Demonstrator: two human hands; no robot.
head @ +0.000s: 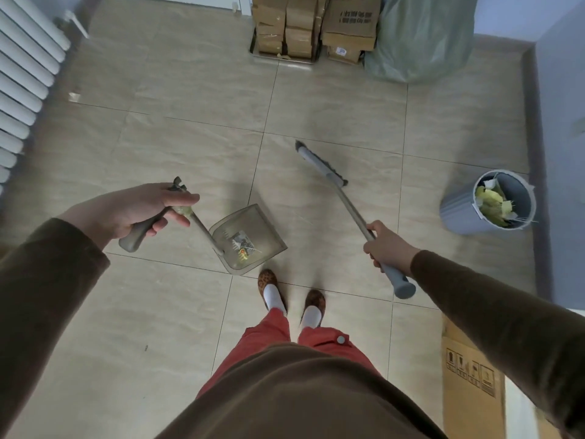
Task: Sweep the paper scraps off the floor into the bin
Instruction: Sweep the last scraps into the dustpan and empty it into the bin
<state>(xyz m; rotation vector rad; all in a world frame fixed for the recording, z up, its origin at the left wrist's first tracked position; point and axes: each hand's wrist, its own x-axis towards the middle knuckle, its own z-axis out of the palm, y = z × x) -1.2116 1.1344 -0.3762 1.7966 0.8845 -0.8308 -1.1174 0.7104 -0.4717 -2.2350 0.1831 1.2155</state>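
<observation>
My left hand (139, 210) grips the grey handle of a translucent dustpan (253, 226), which hangs just in front of my feet with a few paper scraps (243, 245) lying inside. My right hand (384, 245) grips the broom handle (351, 213). The broom head (319, 163) points away from me, low over the tiles. A grey bin (459, 213) stands by the right wall, tilted, holding yellow and white paper scraps (493, 201).
Stacked cardboard boxes (313, 23) and a green plastic sack (421, 39) line the far wall. A white radiator (22, 74) runs along the left. A flat cardboard box (471, 381) lies at the lower right. One small scrap (74, 96) lies near the radiator.
</observation>
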